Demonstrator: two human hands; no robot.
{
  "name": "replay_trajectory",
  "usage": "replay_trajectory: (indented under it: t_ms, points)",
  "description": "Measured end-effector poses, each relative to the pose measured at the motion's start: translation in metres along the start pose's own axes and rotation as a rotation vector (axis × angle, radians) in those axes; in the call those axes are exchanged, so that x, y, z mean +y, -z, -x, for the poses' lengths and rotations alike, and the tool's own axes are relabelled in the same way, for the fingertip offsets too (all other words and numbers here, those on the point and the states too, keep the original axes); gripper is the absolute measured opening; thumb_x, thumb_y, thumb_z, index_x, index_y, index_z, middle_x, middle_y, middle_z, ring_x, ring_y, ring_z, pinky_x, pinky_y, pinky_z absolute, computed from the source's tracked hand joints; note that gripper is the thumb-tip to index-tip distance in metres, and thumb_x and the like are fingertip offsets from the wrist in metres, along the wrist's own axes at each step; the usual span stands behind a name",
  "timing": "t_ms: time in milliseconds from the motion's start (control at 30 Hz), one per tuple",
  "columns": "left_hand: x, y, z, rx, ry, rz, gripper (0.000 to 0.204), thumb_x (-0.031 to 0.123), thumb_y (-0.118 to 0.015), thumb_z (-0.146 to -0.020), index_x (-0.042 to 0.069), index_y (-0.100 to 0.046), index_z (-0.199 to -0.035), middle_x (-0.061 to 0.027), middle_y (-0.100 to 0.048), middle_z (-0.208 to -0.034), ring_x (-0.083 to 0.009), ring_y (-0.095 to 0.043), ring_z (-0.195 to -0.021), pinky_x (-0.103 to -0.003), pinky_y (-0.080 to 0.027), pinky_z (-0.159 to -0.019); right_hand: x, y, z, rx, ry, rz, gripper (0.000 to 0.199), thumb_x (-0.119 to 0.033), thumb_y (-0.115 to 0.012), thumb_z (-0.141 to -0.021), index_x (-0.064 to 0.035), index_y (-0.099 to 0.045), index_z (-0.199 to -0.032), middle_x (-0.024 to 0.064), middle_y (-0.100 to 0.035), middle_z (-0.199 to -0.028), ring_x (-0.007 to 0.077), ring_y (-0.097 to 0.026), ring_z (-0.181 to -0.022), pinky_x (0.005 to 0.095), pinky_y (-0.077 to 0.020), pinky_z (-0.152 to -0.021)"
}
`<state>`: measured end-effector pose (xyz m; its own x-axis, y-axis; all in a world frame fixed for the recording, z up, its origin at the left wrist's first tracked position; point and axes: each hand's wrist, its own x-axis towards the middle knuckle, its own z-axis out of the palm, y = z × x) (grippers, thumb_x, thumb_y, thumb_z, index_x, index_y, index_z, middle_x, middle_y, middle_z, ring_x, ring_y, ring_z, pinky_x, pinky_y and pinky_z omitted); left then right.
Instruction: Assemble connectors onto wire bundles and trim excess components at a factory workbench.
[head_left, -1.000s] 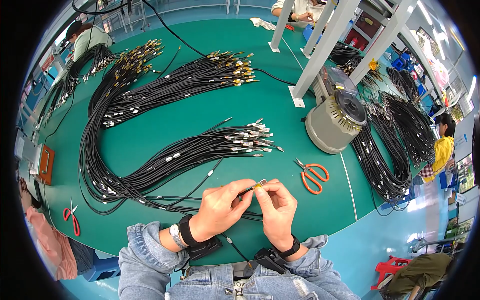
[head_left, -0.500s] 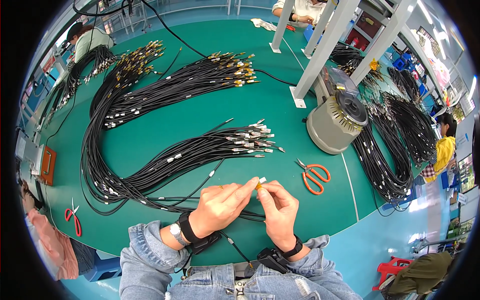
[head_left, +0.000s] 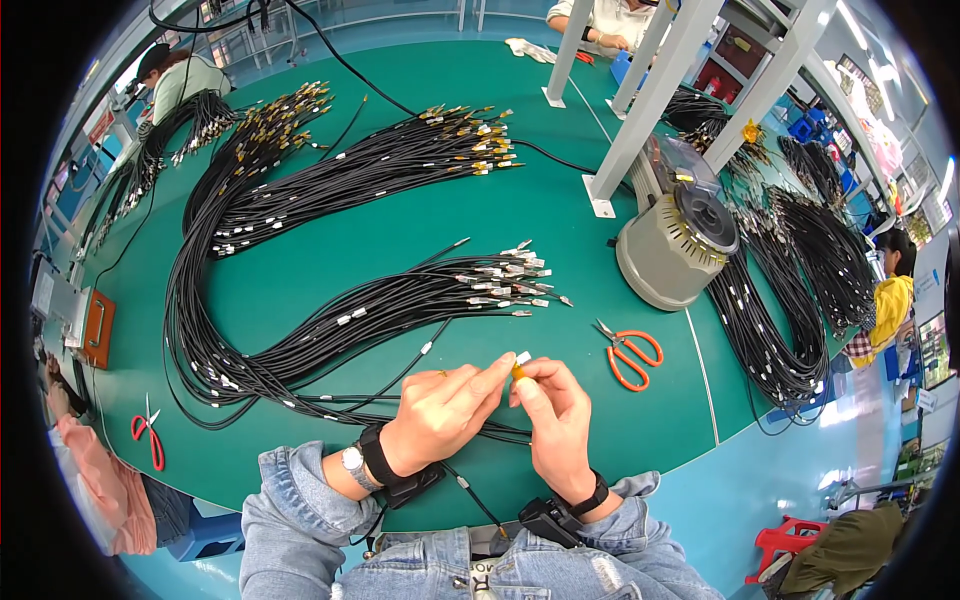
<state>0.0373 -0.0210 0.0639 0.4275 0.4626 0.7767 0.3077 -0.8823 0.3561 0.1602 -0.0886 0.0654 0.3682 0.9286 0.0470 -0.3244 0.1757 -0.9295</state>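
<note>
At the near side of the table, my left hand (head_left: 443,415) is closed in a pinch on a cable end (head_left: 519,369) with a small yellow piece and a white tip. Fingers hide the cable just behind it. Close against it on the right, my right hand (head_left: 560,425) has thumb and forefinger together on the yellow part. Below the wrists a thin black cable (head_left: 463,483) hangs toward my jacket. Beyond my hands lies a bundle of black cables (head_left: 400,298) with white-tagged ends. Orange-handled cutters (head_left: 632,355) lie right of my right hand.
A bigger cable bundle (head_left: 370,160) with yellow and white ends curves across the far left. A grey round machine (head_left: 672,250) stands beside metal posts (head_left: 640,110). Red scissors (head_left: 149,437) lie at left; more cables (head_left: 775,330) hang over the right edge. Other people sit around the table.
My right hand's fingers have shifted slightly left and down around the cable end. My left hand keeps its pinch in nearly the same place.
</note>
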Motion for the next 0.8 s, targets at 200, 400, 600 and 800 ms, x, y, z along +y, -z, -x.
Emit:
replay_trajectory:
  t_ms: [200,400,600,800]
  points:
    - [0.002,-0.004,0.000,0.034,0.138,0.150,0.021,-0.002,-0.069,-0.072,0.003,-0.063,-0.091,-0.0027,-0.054,-0.053,-0.0125,-0.049,-0.039,-0.025,-0.037,-0.037,0.001,0.008,-0.001,-0.070,0.019,0.025,0.006,-0.003,-0.059,-0.087,0.0025,-0.059,-0.089,0.0019,-0.054,-0.086,0.0076,-0.049,-0.076,0.0216,-0.0412,-0.070]
    - [0.008,0.002,-0.003,-0.023,0.230,0.186,0.010,0.001,-0.066,-0.077,0.002,-0.061,-0.085,-0.0059,-0.058,-0.057,-0.0151,-0.055,-0.043,-0.026,-0.040,-0.039,0.001,0.009,-0.001,-0.079,0.038,0.020,0.005,-0.002,-0.060,-0.086,0.0028,-0.060,-0.088,0.0030,-0.056,-0.086,0.0083,-0.050,-0.077,0.0223,-0.0414,-0.070]
    - [0.011,0.003,0.000,-0.102,0.315,0.252,0.005,0.003,-0.062,-0.082,0.002,-0.058,-0.085,-0.0070,-0.058,-0.059,-0.0189,-0.057,-0.047,-0.029,-0.041,-0.041,0.001,0.008,-0.001,-0.078,0.044,0.039,0.006,-0.003,-0.060,-0.086,0.0028,-0.060,-0.089,0.0049,-0.058,-0.088,0.0098,-0.052,-0.079,0.0235,-0.0421,-0.073]
    - [0.010,0.003,0.001,-0.147,0.330,0.287,0.003,0.004,-0.058,-0.085,0.002,-0.058,-0.084,-0.0063,-0.054,-0.055,-0.0174,-0.055,-0.045,-0.028,-0.040,-0.040,0.001,0.008,-0.001,-0.048,0.049,0.066,0.006,-0.003,-0.061,-0.085,0.0029,-0.061,-0.088,0.0061,-0.059,-0.088,0.0114,-0.054,-0.081,0.0247,-0.0437,-0.076]
